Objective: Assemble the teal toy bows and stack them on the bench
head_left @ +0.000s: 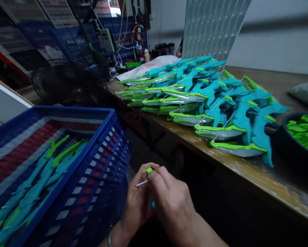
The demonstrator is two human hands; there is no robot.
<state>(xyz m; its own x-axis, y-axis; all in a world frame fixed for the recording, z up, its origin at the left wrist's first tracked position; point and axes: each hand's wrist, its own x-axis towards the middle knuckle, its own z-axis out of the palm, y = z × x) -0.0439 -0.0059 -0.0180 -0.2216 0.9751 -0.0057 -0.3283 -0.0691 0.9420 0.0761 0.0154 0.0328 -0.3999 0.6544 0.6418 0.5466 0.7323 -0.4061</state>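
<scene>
In the head view, both hands are working in the lower middle of the frame, in front of the dark space under the table edge. The left hand (136, 206) is curling its fingers closed, and its thumb is pressing on a small green piece (149, 170) from the left. The right hand (175, 205) is lying partly over the left one, with its fingertips closed on the same piece from the right. A thin white string (141, 184) is sticking out to the left just below the piece; I cannot tell which fingers are holding it.

A blue plastic crate (102, 161) is filling the lower left, with teal and green toy parts (40, 185) lying inside. On the wooden table (246, 171) at the right, rows of teal and green toy crossbows (208, 99) are overlapping each other. A dark bowl (280, 144) with green pieces is standing at the right edge.
</scene>
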